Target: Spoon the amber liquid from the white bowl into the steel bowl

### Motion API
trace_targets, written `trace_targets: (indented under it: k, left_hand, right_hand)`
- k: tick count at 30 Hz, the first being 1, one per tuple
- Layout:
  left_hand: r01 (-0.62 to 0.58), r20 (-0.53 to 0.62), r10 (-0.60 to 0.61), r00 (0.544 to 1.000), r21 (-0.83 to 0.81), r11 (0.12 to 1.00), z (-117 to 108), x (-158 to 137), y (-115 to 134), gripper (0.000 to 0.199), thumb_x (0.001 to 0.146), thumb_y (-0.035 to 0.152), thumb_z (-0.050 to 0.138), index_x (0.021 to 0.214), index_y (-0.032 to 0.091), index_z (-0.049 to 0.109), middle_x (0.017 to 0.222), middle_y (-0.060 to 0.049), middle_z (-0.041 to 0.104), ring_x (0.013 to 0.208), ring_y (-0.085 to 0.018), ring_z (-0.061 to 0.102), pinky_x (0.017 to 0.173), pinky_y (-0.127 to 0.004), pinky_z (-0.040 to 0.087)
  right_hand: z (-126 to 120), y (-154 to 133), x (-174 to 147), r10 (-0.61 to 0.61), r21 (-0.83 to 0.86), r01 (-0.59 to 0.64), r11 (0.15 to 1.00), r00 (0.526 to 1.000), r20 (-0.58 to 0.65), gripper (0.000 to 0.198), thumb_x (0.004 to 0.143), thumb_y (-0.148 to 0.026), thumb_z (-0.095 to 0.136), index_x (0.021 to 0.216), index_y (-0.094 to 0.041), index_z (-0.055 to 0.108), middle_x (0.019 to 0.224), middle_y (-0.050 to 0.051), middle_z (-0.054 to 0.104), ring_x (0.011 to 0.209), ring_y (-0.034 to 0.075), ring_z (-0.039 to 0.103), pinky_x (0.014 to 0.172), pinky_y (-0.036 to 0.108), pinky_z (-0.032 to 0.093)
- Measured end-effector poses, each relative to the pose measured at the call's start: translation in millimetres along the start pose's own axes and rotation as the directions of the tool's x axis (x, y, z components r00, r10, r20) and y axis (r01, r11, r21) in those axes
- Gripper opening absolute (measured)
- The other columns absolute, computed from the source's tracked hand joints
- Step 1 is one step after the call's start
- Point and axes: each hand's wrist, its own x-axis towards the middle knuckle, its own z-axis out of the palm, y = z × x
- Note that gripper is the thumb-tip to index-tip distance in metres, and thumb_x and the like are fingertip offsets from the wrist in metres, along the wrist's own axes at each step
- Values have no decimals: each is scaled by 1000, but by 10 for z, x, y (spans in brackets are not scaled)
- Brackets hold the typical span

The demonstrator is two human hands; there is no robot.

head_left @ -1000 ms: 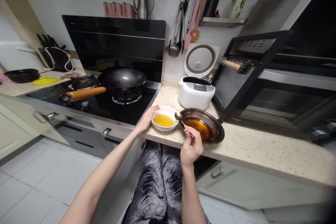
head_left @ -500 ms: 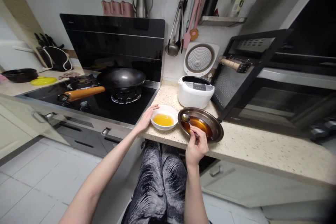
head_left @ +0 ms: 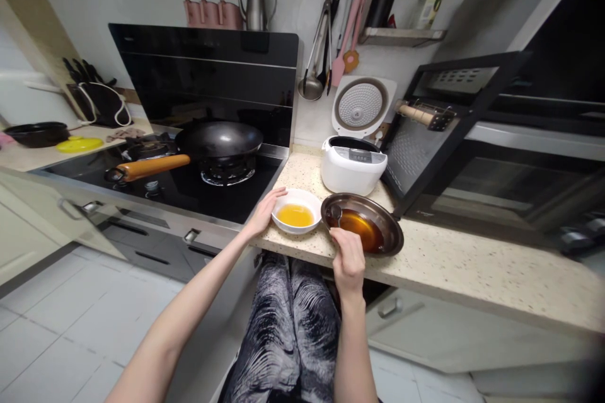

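A white bowl (head_left: pixel 309 201) of yellow liquid sits near the counter's front edge. My left hand (head_left: pixel 262 214) lies against its left side, fingers stretched out along the rim. Just to the right is a metal basin (head_left: pixel 397 236) holding darker amber liquid. Over the basin's left part, my right hand (head_left: pixel 348 255) pinches the handle of a small metal spoon (head_left: pixel 336 213). The spoon's head looks dark and points away from me, inside the basin's rim; whether it touches the liquid I cannot tell.
Behind the bowls stands a white rice cooker (head_left: pixel 354 170) with its lid up. A wok (head_left: pixel 220 141) with a wooden handle rests on the stove (head_left: pixel 189 201) at left. An oven (head_left: pixel 520 182) is on the right. Utensils (head_left: pixel 326 44) hang on the wall.
My right hand has turned over, knuckles now upward, and shifted slightly left. The spoon's head has tilted and looks darker. My left hand and both bowls have stayed in place.
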Motion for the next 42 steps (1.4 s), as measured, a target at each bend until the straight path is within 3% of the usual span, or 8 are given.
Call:
trace_targets:
  k: [2,5,8,11,17,23,29,42]
  left_hand:
    - [-4,1,4,1000,3,1000,1,0,-4,51,105,45,32,130,17,67,150,-11,55,143,-25,48,127,-46,28]
    - [-6,-3,6,1000,3,1000,2,-1,-9,51,105,46,32,129,17,67,150,-11,56,142,-25,49,127,-47,29]
    - [-3,-4,3,1000,-2,1000,2,-1,-9,50,105,46,33,129,18,67,150,-10,56,142,-25,49,127,-47,29]
    - [-2,-1,2,1000,-12,1000,4,0,-7,50,105,46,33,129,18,67,150,-10,55,143,-25,49,127,-47,28]
    - [-7,-11,6,1000,-29,1000,17,3,-11,50,105,46,34,128,18,68,150,-11,56,142,-24,49,127,-46,28]
    - [-11,-15,10,1000,-26,1000,20,1,12,52,105,47,33,128,16,68,149,-12,56,141,-24,50,126,-46,30]
    - [-1,-5,0,1000,-27,1000,7,-6,70,51,105,44,33,128,15,68,149,-12,56,141,-25,50,126,-47,30]
    - [5,-7,-6,1000,-31,999,9,-4,56,51,104,45,34,127,15,68,149,-12,56,142,-25,50,127,-46,29]
  right_hand:
    - [-5,-10,11,3,-11,-4,1000,1000,-20,44,94,-1,39,124,-20,65,107,12,73,103,23,67,89,43,58]
    - [8,-70,45,43,-30,-48,998,989,-144,36,95,-4,47,119,-22,67,101,9,73,97,22,69,86,41,59]
    - [55,-173,79,110,-9,-118,993,953,-281,26,95,-6,54,110,-21,69,97,7,73,93,21,70,85,38,58]
    - [135,-275,99,200,82,-183,980,924,-325,19,96,-11,55,105,-21,69,95,7,73,91,20,71,84,37,59]
    - [366,-380,114,271,223,-224,949,939,-211,17,97,-11,55,102,-21,68,94,6,73,90,18,70,84,34,58]
    - [532,-400,116,344,226,-306,925,926,-154,15,99,-17,54,101,-20,69,93,6,72,89,17,69,85,32,57]
    - [609,-374,99,414,246,-378,892,903,-113,15,100,-21,53,100,-19,68,94,6,72,92,17,68,87,30,54]
    - [678,-365,69,426,251,-392,885,899,-97,18,100,-26,53,96,-19,69,92,7,72,90,18,69,86,32,55]
